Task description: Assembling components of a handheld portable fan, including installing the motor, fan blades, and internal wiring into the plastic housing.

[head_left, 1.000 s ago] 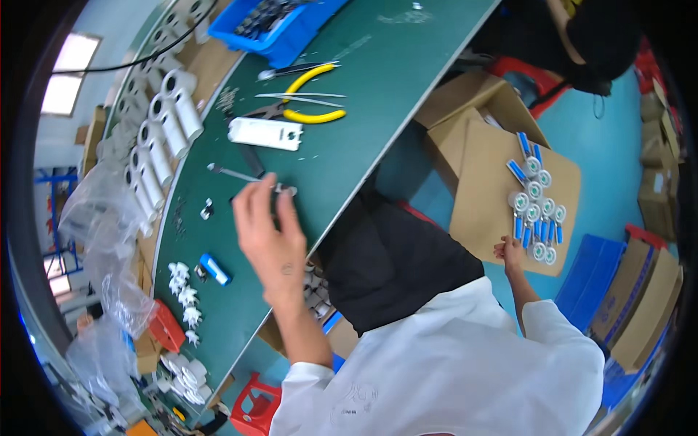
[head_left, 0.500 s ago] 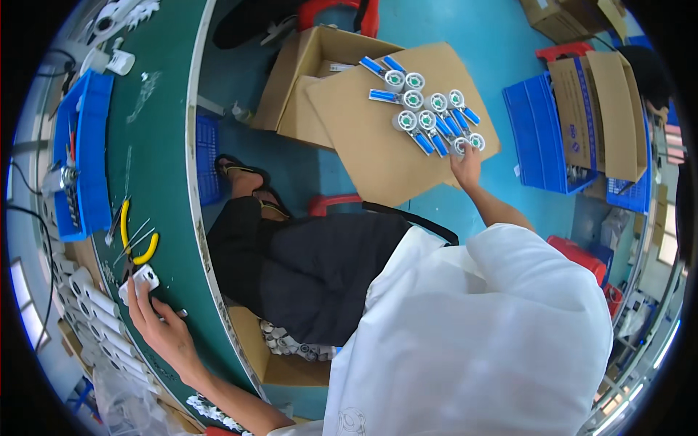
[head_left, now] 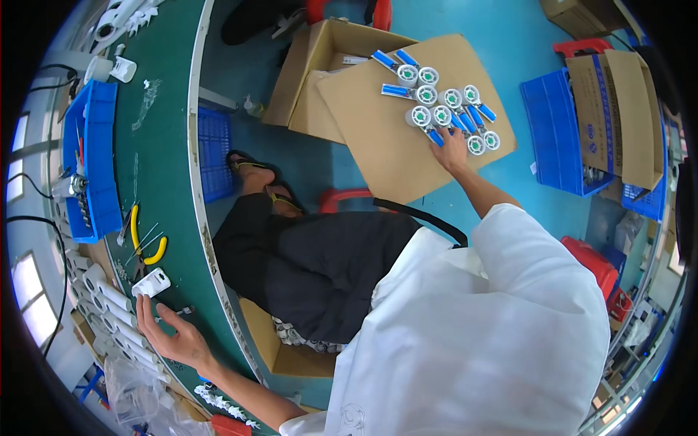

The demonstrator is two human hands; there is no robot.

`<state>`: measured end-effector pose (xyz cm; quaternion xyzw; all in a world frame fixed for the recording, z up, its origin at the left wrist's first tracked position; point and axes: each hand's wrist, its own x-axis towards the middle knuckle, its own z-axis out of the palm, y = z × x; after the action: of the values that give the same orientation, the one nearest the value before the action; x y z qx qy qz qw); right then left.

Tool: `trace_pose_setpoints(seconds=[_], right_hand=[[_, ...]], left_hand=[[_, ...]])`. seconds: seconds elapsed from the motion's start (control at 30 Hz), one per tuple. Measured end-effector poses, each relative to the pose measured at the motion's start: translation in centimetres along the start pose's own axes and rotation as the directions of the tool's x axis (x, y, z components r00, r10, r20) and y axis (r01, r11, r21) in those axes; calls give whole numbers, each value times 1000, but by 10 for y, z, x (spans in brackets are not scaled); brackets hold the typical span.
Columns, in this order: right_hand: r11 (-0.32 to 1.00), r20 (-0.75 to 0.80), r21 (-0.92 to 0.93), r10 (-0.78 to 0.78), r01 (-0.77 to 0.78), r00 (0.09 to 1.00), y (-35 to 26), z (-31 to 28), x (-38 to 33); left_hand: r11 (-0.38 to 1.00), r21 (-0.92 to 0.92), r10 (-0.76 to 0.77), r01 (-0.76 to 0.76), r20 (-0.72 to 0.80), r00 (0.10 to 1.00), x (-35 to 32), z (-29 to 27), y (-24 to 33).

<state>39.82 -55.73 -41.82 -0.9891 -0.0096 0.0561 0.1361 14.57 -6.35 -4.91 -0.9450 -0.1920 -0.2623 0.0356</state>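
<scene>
Several round white parts [head_left: 426, 95] with green centres, each joined to a blue cylindrical battery [head_left: 397, 91], lie grouped on a brown cardboard sheet [head_left: 378, 152]. My right hand [head_left: 452, 151] reaches in from below, its fingers bent round a blue battery at the lower side of the group; the hand hides part of it. On the green bench at the left, my left hand [head_left: 174, 340] holds nothing, its fingers apart. A small white plastic housing [head_left: 152, 283] lies at its fingertips. Close to the thumb is a short cable [head_left: 177, 314]. Yellow-handled pliers [head_left: 136, 232] lie just beyond the housing.
A blue tool bin [head_left: 102, 163] stands on the green bench [head_left: 163, 145]. White tubes [head_left: 116, 316] line the bench's outer side. Under the cardboard sheet is an open carton [head_left: 302, 69]. Farther right, a blue crate [head_left: 556, 138] holds a folded carton. A box of small parts [head_left: 291, 356] sits below my legs.
My right hand has left the lowest white part and moved left onto a blue battery. My left hand has drawn back from the white housing. The whole view has shifted slightly.
</scene>
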Motion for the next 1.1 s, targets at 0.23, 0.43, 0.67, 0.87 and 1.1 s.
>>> trace_pose_setpoints(seconds=[0.23,0.43,0.67,0.87,1.1], right_hand=[[998,9,-55,32,-31,999,-12,-7,4],[999,143,-36,6,-1,990,-15,9,5],[993,160,-12,121,-121,980,-15,24,12],[891,177,436,52,-125,983,-63,-1,-16],[434,-248,669,-635,604,731,-280,-186,-88]], left_hand=[[997,-2,-80,80,-10,997,-10,-8,1],[987,40,-152,153,-22,988,-43,-26,-1],[967,-29,-256,255,-35,966,-60,-27,6],[965,-30,-261,259,-111,959,-60,-39,24],[552,-743,-353,378,202,914,-45,-19,109]])
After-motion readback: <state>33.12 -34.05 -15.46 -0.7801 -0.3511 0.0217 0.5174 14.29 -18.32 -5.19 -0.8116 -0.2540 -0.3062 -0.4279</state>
